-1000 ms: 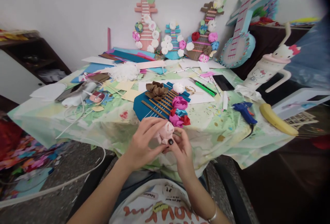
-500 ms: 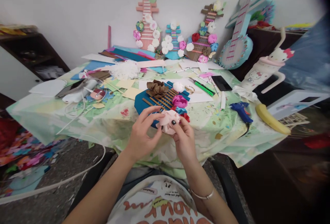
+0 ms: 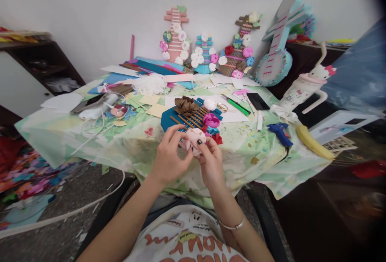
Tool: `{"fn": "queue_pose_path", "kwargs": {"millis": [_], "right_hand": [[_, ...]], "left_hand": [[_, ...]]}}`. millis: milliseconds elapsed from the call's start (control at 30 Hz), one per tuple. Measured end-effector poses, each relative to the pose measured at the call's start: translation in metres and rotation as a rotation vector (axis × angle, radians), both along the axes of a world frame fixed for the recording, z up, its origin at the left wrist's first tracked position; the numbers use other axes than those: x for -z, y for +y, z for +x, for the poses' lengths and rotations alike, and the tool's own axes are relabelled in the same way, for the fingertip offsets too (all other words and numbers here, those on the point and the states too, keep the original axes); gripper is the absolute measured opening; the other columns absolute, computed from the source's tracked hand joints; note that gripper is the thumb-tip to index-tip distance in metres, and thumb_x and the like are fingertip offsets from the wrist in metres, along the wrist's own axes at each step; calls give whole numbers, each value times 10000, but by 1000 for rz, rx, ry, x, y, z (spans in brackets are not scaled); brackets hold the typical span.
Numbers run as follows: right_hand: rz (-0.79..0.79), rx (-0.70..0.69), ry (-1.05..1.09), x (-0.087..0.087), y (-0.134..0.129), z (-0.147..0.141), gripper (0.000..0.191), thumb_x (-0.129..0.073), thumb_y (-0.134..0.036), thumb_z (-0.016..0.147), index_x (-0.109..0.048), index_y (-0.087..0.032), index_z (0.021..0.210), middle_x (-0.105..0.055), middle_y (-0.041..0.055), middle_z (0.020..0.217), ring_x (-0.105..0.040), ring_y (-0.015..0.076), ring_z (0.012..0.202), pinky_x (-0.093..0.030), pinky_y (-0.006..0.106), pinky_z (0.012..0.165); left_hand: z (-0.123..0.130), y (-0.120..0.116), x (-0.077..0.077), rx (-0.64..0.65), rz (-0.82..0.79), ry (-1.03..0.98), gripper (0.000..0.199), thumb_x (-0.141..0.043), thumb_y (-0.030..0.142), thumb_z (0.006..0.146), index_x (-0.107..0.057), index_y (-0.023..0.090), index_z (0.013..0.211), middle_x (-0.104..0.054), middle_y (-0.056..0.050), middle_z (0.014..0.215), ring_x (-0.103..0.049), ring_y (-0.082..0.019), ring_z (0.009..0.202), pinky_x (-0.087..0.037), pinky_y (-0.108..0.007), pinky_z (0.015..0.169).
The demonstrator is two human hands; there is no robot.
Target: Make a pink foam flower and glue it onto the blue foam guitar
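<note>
A pale pink paper flower [image 3: 194, 138] is held between both hands above the table's front edge. My left hand [image 3: 172, 155] pinches its left side, fingertips on the upper petals and thumb below. On the right side, my right hand [image 3: 211, 161] grips it with the thumb across the front. Just behind lies a blue paper instrument shape [image 3: 170, 119] with brown strips across it. It bears a brown crumpled flower [image 3: 186, 106], a white one [image 3: 209, 104], a magenta one [image 3: 211, 120] and a red one [image 3: 217, 138].
A green cutter [image 3: 238, 106], a black phone [image 3: 257, 101], a blue glue gun [image 3: 280, 133], a banana [image 3: 313, 143] and a cup [image 3: 298, 91] are on the right. Flower-covered paper instruments [image 3: 205, 55] lean on the wall. A white cable [image 3: 78, 213] hangs at the left.
Both hands have moved slightly left with the pink flower, which appears turned a little. The whole view has shifted slightly, with the wall items lower in the picture.
</note>
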State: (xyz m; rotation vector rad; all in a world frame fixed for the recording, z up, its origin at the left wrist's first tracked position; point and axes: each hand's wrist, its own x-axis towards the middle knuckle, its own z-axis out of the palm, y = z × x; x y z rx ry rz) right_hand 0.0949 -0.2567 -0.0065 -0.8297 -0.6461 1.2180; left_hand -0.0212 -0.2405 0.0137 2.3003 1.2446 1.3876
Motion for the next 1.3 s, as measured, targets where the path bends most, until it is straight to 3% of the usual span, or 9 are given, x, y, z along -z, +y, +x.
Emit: {"fn": "queue_pose_path", "kwargs": {"millis": [233, 367, 600, 800, 933, 1133, 1300], "right_hand": [[-25, -51, 93, -2, -6, -1, 214, -686, -299, 709, -580, -184, 855, -648, 9, 851, -600, 117, 707, -502, 235, 637], [12, -87, 153, -3, -14, -2, 188, -697, -281, 715, -578, -195, 832, -646, -2, 834, -608, 114, 713, -502, 243, 677], [81, -97, 106, -5, -25, -3, 182, -701, -286, 721, -591, -213, 847, -644, 8, 885, -612, 132, 792, -505, 256, 727], [86, -109, 121, -7, -25, -3, 176, -695, -298, 733, -590, -208, 842, -633, 9, 871, -605, 131, 767, -508, 265, 720], [68, -99, 99, -6, -26, -3, 193, -708, -315, 719, -592, -202, 825, -634, 1, 826, -597, 129, 724, -505, 269, 697], [59, -117, 83, -5, -30, -1, 185, -734, -288, 696, -612, -191, 795, -630, -18, 793, -563, 99, 682, -461, 209, 633], [63, -118, 65, -5, -30, -1, 181, -723, -315, 706, -629, -199, 809, -625, -7, 819, -563, 110, 707, -469, 226, 660]], "left_hand": [[-4, -5, -2, 13, -21, -113, 209, -537, 70, 715, -522, 166, 901, -593, -101, 1072, -591, -196, 1017, -569, -224, 624], [-7, -11, -1, 17, -6, -157, 200, -523, 76, 752, -526, 165, 931, -604, -97, 1089, -622, -172, 962, -573, -198, 585], [-17, -21, -6, 116, 89, -79, 206, -446, 38, 820, -591, 172, 880, -561, -103, 1187, -590, -179, 1062, -573, -280, 768], [-28, -25, -13, 182, 72, 45, 216, -441, 49, 797, -593, 172, 888, -480, -130, 1284, -477, -247, 1214, -429, -448, 1009], [-31, -30, -14, 244, 9, 83, 222, -554, 126, 783, -582, 182, 996, -396, -147, 1367, -427, -289, 1254, -442, -462, 988], [-30, -26, -5, 204, -4, 49, 153, -661, 257, 792, -613, 184, 917, -432, -137, 1330, -441, -286, 1244, -471, -447, 951], [-33, -24, -5, 210, -36, 26, 85, -647, 255, 808, -640, 186, 856, -475, -121, 1308, -489, -259, 1204, -465, -433, 961]]}}
